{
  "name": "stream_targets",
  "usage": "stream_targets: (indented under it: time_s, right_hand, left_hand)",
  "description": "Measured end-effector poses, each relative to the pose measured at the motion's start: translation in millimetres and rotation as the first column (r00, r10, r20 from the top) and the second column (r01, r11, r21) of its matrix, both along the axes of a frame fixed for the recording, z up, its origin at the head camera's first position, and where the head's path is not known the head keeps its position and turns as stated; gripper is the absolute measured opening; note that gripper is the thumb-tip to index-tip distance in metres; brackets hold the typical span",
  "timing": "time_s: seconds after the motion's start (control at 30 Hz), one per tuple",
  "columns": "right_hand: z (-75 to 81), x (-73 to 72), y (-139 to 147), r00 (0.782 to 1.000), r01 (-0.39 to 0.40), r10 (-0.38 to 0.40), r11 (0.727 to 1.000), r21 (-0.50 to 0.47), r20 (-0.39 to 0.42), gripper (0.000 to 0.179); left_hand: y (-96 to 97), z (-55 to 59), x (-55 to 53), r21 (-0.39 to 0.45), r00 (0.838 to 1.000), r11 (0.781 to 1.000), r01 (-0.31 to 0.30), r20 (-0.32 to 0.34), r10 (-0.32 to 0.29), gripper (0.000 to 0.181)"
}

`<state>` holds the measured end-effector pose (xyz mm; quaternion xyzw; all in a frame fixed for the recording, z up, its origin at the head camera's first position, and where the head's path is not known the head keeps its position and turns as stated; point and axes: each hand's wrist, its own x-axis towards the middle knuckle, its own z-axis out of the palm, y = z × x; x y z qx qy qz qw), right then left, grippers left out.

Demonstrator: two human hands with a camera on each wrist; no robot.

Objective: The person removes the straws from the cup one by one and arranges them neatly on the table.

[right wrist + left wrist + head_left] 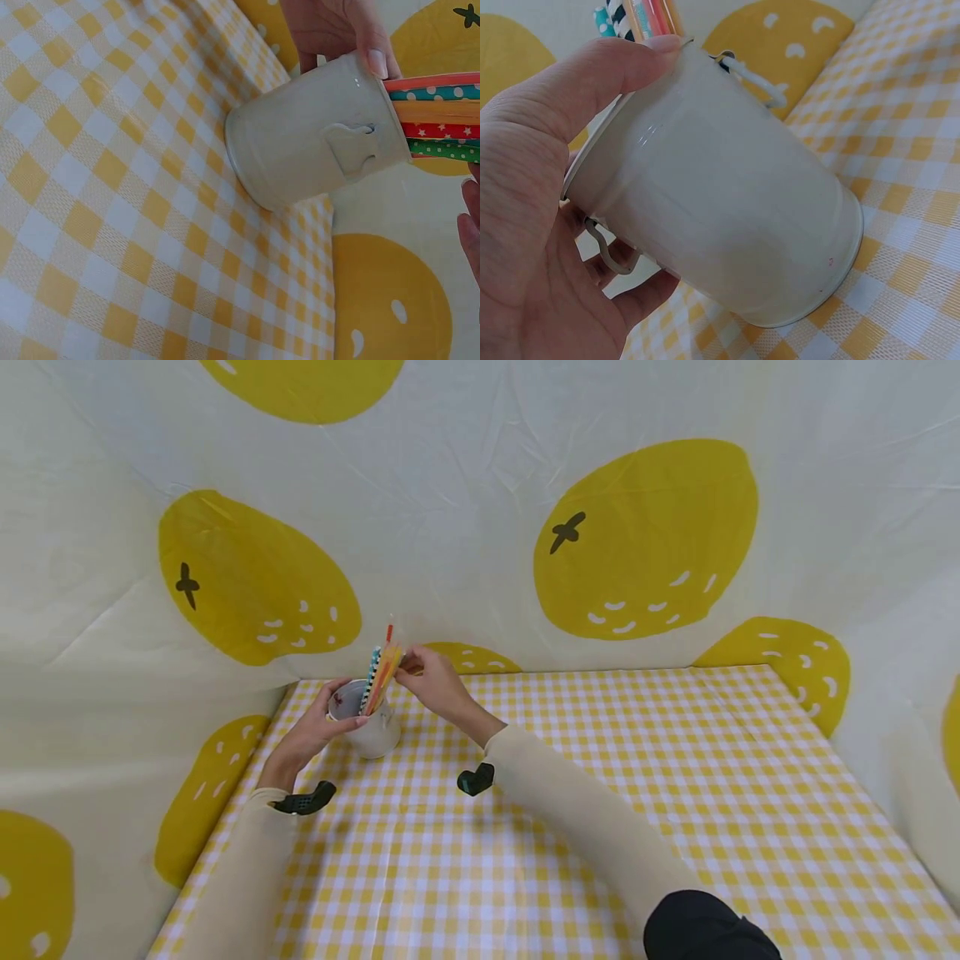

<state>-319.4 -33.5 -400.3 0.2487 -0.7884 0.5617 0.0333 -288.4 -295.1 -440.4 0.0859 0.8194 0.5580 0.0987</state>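
Observation:
My left hand (309, 733) grips the rim of a white metal pot (712, 180) with small loop handles, thumb on the near side and fingers round the far side. A bundle of colourful patterned sticks (439, 112), slim as pencils, leans out of the pot towards the right. Dots, stars and black-and-white stripes mark them, and one reddish stick (389, 633) rises above the others. Beside their upper part, my right hand (435, 683) pinches at the bundle with bent fingers. Its fingertips (472, 196) show at the right wrist view's edge; the sticks' far ends are cut off there.
A yellow-and-white checked cloth (600, 760) covers the table. The pot is near the table's back left corner. Close behind and along the left side hangs a pale curtain (450, 527) with large yellow lemons. A dark object (705, 927) lies by the right arm at the bottom.

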Motion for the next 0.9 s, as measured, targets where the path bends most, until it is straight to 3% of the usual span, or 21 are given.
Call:
stream_targets:
  time_s: [0.3,0.9]
  right_hand:
    - [10.1,-1.7,6.7,0.995,0.015,-0.018,0.999,-0.031,-0.094,0.013]
    - [40.8,-5.3,30.2,0.983,0.019,-0.053,0.981,-0.193,-0.173,0.029]
  left_hand:
    - [0.1,1.0,0.3,0.006,1.0,1.0,0.011,0.005,-0.011,0.091]
    - [-4.8,-2.1,-2.1,-0.016,1.0,1.0,0.008,0.021,-0.008,0.093]
